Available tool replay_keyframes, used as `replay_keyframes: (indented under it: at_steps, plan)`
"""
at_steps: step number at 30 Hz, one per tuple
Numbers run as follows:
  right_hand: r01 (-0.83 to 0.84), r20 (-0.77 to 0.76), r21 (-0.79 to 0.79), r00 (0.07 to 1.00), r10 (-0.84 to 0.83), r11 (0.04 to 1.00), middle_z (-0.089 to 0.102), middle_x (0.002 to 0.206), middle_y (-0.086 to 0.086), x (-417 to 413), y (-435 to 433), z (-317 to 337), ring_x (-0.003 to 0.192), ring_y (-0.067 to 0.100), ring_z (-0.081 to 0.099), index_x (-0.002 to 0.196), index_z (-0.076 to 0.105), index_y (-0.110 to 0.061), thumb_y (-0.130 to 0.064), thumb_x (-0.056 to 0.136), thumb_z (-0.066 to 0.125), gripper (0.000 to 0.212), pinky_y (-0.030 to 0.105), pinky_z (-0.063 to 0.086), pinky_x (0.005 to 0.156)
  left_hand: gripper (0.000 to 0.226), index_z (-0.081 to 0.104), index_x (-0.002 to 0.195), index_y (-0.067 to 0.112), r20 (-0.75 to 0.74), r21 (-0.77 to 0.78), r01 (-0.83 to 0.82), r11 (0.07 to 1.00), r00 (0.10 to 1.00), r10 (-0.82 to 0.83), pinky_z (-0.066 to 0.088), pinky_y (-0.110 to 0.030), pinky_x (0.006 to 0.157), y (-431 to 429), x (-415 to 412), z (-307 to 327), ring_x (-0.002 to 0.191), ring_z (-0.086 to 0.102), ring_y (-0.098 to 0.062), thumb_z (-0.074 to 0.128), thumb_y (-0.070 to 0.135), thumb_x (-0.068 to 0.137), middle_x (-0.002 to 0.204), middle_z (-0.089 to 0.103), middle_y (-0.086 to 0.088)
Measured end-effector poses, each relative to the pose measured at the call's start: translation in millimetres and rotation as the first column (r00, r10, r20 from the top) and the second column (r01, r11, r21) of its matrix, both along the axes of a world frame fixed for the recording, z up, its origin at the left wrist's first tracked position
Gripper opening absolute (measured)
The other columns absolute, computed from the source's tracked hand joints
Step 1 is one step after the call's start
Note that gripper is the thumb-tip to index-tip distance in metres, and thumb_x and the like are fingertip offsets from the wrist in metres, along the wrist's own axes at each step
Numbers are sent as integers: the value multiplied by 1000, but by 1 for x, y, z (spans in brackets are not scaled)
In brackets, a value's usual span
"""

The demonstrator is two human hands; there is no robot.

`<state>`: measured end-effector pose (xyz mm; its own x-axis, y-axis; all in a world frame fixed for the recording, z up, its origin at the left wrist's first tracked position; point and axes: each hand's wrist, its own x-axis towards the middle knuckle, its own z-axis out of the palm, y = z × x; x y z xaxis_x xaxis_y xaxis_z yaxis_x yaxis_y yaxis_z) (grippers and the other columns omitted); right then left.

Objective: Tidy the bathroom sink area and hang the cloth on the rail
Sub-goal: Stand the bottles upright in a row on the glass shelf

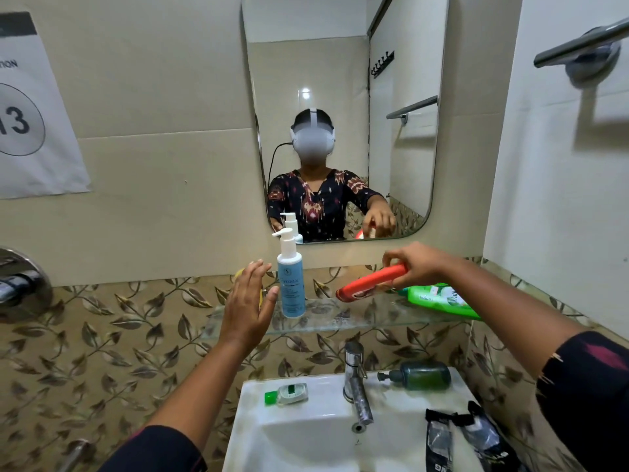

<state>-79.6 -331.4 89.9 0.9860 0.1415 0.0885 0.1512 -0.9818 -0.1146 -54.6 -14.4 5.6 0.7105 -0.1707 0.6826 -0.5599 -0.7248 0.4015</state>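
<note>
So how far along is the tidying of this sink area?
Early. The blue pump bottle stands upright on the glass shelf. The right hand holds a red bottle over it; the left hand is open. Left: the green bottle, small bottle, soap dispenser and black packets. The rail is bare.

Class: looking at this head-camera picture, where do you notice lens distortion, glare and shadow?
Head view: wide-angle bending curves the mirror edges and tilts the walls; a ceiling light glares as a bright spot in the mirror; the towel rail casts a soft shadow on the right wall; the glass shelf shows faint reflections.
</note>
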Motion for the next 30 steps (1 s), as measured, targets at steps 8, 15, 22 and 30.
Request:
replay_keyframes:
  at_steps: [8, 15, 22, 30]
  plan:
    - [-56, 200, 65, 979, 42, 996, 64, 114, 8, 23, 39, 31, 101, 25, 60, 113, 56, -15, -31, 76, 72, 43, 32, 48, 78, 51, 38, 136, 18, 0, -24, 53, 998, 999, -53, 34, -44, 109, -14, -8, 2, 136, 33, -21, 38, 38, 89, 146, 38, -6]
    - [-12, 281, 142, 959, -28, 990, 59, 126, 9, 44, 69, 20, 110, 28, 57, 129, 43, -25, -40, 84, 62, 52, 37, 48, 81, 56, 43, 132, 17, 44, 109, 132, 985, 990, -137, 38, -39, 105, -24, -13, 4, 134, 35, -21, 31, 49, 87, 147, 36, -5]
    - [-20, 283, 212, 958, -42, 977, 58, 128, 7, 52, 80, 13, 112, 25, 56, 132, 41, -27, -40, 87, 57, 49, 39, 49, 85, 50, 42, 133, 18, 12, 114, 127, 985, 992, -129, 32, -42, 112, -19, -9, -1, 139, 26, -18, 39, 42, 89, 150, 32, -2]
    - [-31, 266, 235, 963, -34, 971, 54, 133, 7, 50, 78, 12, 117, 26, 54, 136, 38, -28, -42, 88, 55, 52, 43, 50, 91, 49, 41, 133, 20, -8, 113, 118, 987, 993, -118, 31, -40, 111, -15, -7, -5, 139, 25, -16, 39, 42, 89, 150, 31, -1]
